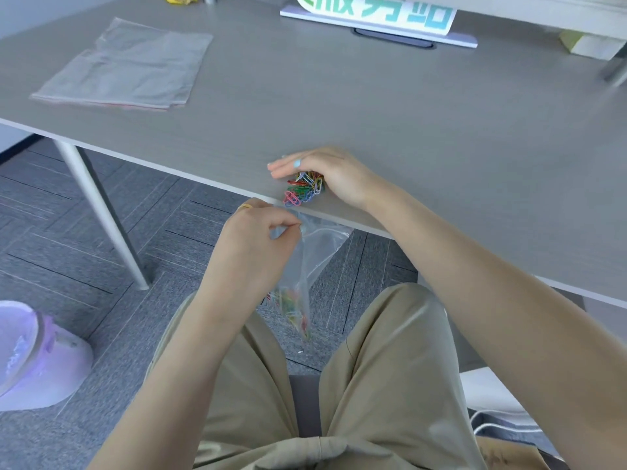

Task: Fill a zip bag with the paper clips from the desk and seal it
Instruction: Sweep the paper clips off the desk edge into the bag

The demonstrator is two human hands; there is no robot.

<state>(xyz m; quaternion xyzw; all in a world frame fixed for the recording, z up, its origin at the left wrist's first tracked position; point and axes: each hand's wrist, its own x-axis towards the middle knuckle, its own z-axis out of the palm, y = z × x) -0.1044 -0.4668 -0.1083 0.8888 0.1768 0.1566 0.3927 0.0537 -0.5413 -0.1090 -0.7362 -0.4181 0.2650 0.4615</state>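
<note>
A heap of coloured paper clips lies at the near edge of the grey desk. My right hand is cupped over and behind the heap, fingers together and flat, touching the clips. Just below the desk edge my left hand pinches the rim of a clear zip bag, which hangs down between my knees with its mouth under the edge. Some coloured clips sit in the bag's bottom corner.
A stack of spare clear bags lies at the desk's far left. A white sign with green characters stands at the back. A desk leg and a purple object are on the left over the carpet.
</note>
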